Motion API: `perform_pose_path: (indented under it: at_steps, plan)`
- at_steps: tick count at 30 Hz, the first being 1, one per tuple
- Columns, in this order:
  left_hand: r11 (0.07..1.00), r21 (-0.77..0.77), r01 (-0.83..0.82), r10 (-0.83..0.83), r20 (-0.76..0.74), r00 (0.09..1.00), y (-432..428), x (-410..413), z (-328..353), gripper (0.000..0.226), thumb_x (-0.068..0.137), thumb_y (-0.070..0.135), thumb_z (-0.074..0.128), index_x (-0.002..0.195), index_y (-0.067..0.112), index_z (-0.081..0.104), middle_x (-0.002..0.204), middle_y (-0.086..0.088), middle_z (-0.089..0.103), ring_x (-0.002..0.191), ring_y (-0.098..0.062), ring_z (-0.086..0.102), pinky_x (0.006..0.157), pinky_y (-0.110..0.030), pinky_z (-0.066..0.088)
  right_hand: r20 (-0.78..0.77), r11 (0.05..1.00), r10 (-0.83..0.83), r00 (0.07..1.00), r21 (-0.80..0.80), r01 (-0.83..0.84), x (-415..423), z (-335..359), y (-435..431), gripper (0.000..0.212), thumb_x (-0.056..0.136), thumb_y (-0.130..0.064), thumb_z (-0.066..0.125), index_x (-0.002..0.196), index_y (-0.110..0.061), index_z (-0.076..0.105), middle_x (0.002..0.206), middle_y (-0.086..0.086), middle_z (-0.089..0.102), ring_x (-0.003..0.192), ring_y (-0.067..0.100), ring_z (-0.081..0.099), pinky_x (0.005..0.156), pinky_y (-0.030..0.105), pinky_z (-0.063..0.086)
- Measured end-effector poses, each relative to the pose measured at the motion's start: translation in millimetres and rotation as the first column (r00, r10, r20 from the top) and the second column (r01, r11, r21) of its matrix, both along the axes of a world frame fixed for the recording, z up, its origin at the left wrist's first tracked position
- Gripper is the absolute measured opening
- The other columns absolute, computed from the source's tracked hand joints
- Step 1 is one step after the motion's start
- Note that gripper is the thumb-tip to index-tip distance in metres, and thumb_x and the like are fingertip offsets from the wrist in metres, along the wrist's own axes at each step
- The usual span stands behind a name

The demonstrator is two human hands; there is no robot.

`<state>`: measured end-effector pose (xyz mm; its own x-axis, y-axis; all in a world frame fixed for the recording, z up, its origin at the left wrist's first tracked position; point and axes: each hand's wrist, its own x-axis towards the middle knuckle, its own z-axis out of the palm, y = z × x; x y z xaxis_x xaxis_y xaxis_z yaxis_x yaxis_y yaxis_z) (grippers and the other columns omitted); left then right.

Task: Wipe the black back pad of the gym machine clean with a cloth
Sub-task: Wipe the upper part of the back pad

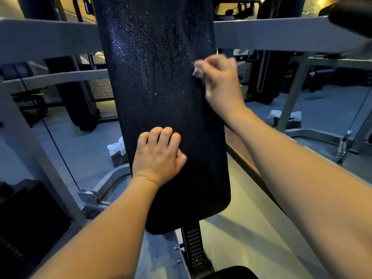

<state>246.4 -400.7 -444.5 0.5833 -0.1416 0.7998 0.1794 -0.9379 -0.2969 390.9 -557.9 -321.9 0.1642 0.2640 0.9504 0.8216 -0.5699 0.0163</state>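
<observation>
The tall black back pad fills the middle of the view, its upper half speckled with wet droplets and drip streaks. My right hand is blurred at the pad's right edge and grips a small pale cloth, which touches the pad. My left hand rests on the lower part of the pad with its fingers curled under and nothing in it.
Grey frame bars cross behind the pad on both sides. A ribbed black adjuster post runs down below the pad. White-wrapped bundles lie on the grey floor, with a cable at left.
</observation>
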Motion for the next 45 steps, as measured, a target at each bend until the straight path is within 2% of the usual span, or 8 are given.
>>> perform_pose_path:
  at_steps: [4, 9, 15, 20, 26, 32, 39, 45]
  plan:
    - [1.000, 0.003, 0.016, -0.016, 0.026, 1.000, 0, 0, -1, 0.034, 0.084, 0.036, 0.054, 0.107, 0.013, 0.061, 0.118, -0.009, 0.060, 0.111, -0.032, 0.049, 0.087, -0.046, 0.037, -0.119, 0.987, 0.030, 0.992, 0.159, -0.010, -20, -13, 23, 0.033, 0.093, 0.000, 0.058, 0.123, -0.006, 0.072, 0.115, 0.015, 0.064, 0.100, 0.037, 0.054, 0.088, 0.026, 0.036]
    - [1.000, -0.004, 0.012, -0.012, 0.008, 1.000, 0, 0, -1, 0.033, 0.083, 0.037, 0.055, 0.107, 0.014, 0.060, 0.117, -0.009, 0.059, 0.110, -0.032, 0.047, 0.087, -0.046, 0.036, 0.129, 0.959, 0.134, 0.983, -0.269, -0.095, -20, -21, 0, 0.035, 0.098, 0.000, 0.057, 0.130, -0.008, 0.069, 0.119, 0.015, 0.065, 0.097, 0.035, 0.053, 0.087, 0.036, 0.044]
    - [1.000, 0.002, 0.014, -0.014, 0.007, 1.000, 1, 0, -1, 0.034, 0.084, 0.038, 0.054, 0.107, 0.014, 0.060, 0.118, -0.010, 0.059, 0.110, -0.032, 0.048, 0.086, -0.046, 0.036, -0.073, 0.995, -0.016, 0.997, 0.096, 0.023, -21, -4, 24, 0.034, 0.094, -0.003, 0.060, 0.125, -0.011, 0.072, 0.115, 0.014, 0.062, 0.099, 0.036, 0.053, 0.085, 0.036, 0.046]
    - [1.000, 0.013, 0.014, -0.015, 0.011, 1.000, 1, 0, -1, 0.032, 0.084, 0.037, 0.054, 0.105, 0.014, 0.059, 0.116, -0.010, 0.059, 0.109, -0.033, 0.050, 0.085, -0.046, 0.037, 0.167, 0.953, 0.144, 0.975, -0.290, -0.091, -28, -16, 9, 0.032, 0.101, -0.005, 0.055, 0.130, -0.010, 0.069, 0.115, 0.016, 0.064, 0.094, 0.035, 0.053, 0.084, 0.038, 0.046]
    - [1.000, 0.005, 0.009, -0.009, -0.011, 1.000, 1, -1, 1, 0.032, 0.086, 0.038, 0.052, 0.107, 0.014, 0.059, 0.117, -0.009, 0.057, 0.109, -0.032, 0.047, 0.086, -0.045, 0.036, -0.136, 0.980, -0.065, 0.989, 0.181, 0.089, -14, 14, 24, 0.032, 0.094, -0.005, 0.058, 0.122, -0.010, 0.072, 0.108, 0.015, 0.059, 0.098, 0.036, 0.052, 0.085, 0.029, 0.037]
    - [1.000, 0.011, 0.027, -0.028, 0.044, 0.999, 1, 1, 0, 0.030, 0.082, 0.036, 0.055, 0.102, 0.014, 0.061, 0.114, -0.009, 0.060, 0.108, -0.033, 0.051, 0.085, -0.046, 0.038, 0.171, 0.937, 0.163, 0.972, -0.334, -0.099, -32, -8, 18, 0.034, 0.101, -0.005, 0.055, 0.133, -0.007, 0.067, 0.112, 0.017, 0.063, 0.092, 0.035, 0.053, 0.084, 0.038, 0.046]
    - [1.000, 0.000, 0.020, -0.020, 0.005, 1.000, 2, -1, 0, 0.032, 0.084, 0.037, 0.054, 0.105, 0.014, 0.061, 0.116, -0.009, 0.060, 0.108, -0.033, 0.051, 0.085, -0.046, 0.038, -0.135, 0.972, -0.063, 0.989, 0.216, 0.092, -28, 13, 49, 0.037, 0.091, 0.000, 0.058, 0.125, -0.007, 0.071, 0.110, 0.017, 0.060, 0.099, 0.036, 0.054, 0.086, 0.029, 0.041]
    - [1.000, 0.004, 0.015, -0.015, 0.005, 1.000, 2, -1, 0, 0.032, 0.085, 0.037, 0.053, 0.105, 0.013, 0.062, 0.116, -0.010, 0.061, 0.109, -0.033, 0.051, 0.086, -0.046, 0.038, 0.162, 0.985, 0.063, 0.985, -0.172, -0.035, -29, 19, 29, 0.033, 0.097, -0.002, 0.057, 0.127, -0.006, 0.070, 0.108, 0.019, 0.063, 0.097, 0.037, 0.057, 0.083, 0.040, 0.051]
